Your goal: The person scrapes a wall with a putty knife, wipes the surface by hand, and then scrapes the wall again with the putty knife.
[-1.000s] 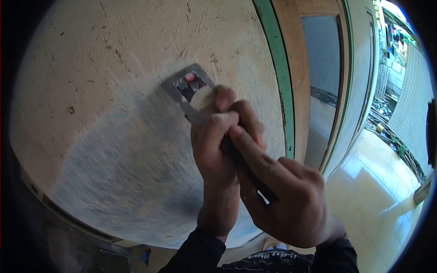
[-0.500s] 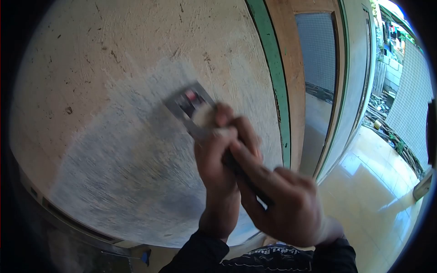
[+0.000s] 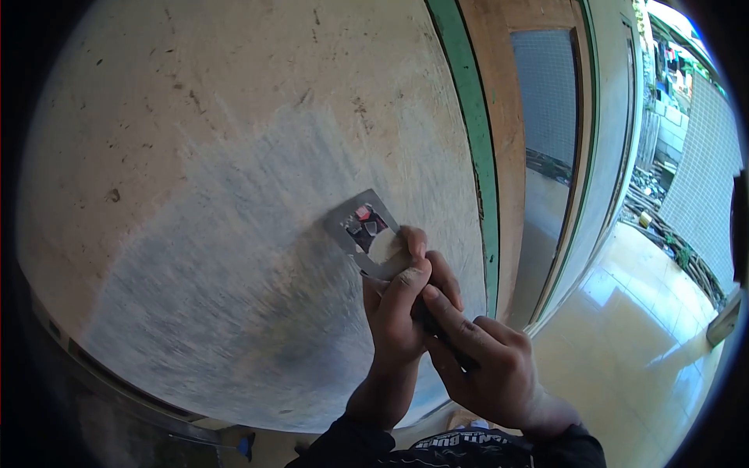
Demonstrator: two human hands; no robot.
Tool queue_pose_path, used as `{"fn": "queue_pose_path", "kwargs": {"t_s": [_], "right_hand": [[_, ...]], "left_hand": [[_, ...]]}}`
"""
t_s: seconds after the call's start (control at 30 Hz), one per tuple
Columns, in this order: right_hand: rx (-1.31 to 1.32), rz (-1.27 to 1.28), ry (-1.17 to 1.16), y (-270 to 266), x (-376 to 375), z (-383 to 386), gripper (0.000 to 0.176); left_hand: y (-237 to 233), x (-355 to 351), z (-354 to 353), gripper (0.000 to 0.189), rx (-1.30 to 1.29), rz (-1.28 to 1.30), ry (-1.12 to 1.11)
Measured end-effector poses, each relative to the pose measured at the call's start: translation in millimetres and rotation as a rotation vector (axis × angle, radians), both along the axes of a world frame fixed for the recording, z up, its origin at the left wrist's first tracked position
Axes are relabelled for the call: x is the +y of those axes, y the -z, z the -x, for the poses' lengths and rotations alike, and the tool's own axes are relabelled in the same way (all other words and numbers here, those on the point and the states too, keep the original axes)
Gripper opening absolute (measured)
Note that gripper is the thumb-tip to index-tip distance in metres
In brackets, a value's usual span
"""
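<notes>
A scraper (image 3: 368,234) with a wide grey metal blade and a worn dark label lies against the wall (image 3: 234,257). My left hand (image 3: 396,312) grips it at the base of the blade, thumb and fingers closed round the neck. Behind it, my right hand (image 3: 499,363) wraps round the dark handle, most of which the fingers hide. Pale dust sits on the left thumb. Around the blade, the wall shows a large scraped grey-white patch, with rough cream paint above it.
A green strip (image 3: 466,101) and a wooden door frame (image 3: 496,125) stand right of the wall. Further right are a shiny tiled floor (image 3: 624,335) and a mesh screen (image 3: 706,156). A dark ledge runs along the wall's lower left.
The scraper and both hands have moved down and to the right along the wall. The grip of each hand stays the same.
</notes>
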State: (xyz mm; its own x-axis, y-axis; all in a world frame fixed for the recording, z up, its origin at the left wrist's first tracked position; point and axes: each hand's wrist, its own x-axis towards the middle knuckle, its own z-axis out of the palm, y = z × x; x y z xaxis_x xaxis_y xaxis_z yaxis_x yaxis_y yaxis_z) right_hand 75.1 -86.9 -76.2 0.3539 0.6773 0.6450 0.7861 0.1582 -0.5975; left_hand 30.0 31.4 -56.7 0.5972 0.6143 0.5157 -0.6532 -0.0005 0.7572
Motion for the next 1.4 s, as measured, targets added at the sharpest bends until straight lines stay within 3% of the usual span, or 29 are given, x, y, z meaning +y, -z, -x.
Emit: {"fn": "queue_pose_path", "kwargs": {"t_s": [0.2, 0.27, 0.3, 0.4, 0.43, 0.53, 0.57, 0.83, 0.97, 1.07, 1.17, 1.4], "right_hand": [[-0.015, -0.078, -0.045, -22, 2, -14, 0.051], [0.007, 0.035, -0.004, -13, -8, -1, 0.05], [-0.001, 0.024, 0.029, -11, -6, 5, 0.051], [0.066, -0.008, 0.054, -18, -4, 7, 0.051], [0.047, -0.013, 0.071, -25, -3, 5, 0.052], [0.062, -0.032, 0.067, -26, 1, 4, 0.053], [0.059, -0.035, 0.07, -21, 1, 4, 0.053], [0.089, -0.09, 0.046, -32, 7, 2, 0.049], [0.03, -0.042, 0.068, -21, 1, 5, 0.05], [0.05, -0.022, 0.043, -22, 1, 5, 0.051], [0.072, -0.122, 0.04, -35, 6, -5, 0.051], [0.036, 0.082, 0.004, -34, -8, -2, 0.047]], "left_hand": [[-25, -4, -10, 0.012, -0.034, -0.043, -0.105], [-11, -10, -1, 0.011, 0.038, 0.071, -0.044], [-8, -7, 1, 0.012, 0.046, 0.09, 0.048], [-11, -5, -3, 0.013, 0.027, 0.079, 0.049], [-18, -5, -4, 0.012, 0.062, -0.052, -0.028], [-22, -1, -9, 0.012, 0.036, -0.043, -0.074], [-22, -2, -6, 0.012, 0.025, 0.051, 0.03], [-33, 1, -12, 0.011, -0.033, -0.001, 0.057], [-16, 1, -5, 0.011, -0.017, 0.039, 0.125], [-13, 0, -6, 0.012, -0.022, 0.08, 0.095], [-36, -3, -15, 0.014, -0.003, -0.058, -0.022], [-19, 0, -9, 0.015, -0.019, 0.068, 0.082]]}}
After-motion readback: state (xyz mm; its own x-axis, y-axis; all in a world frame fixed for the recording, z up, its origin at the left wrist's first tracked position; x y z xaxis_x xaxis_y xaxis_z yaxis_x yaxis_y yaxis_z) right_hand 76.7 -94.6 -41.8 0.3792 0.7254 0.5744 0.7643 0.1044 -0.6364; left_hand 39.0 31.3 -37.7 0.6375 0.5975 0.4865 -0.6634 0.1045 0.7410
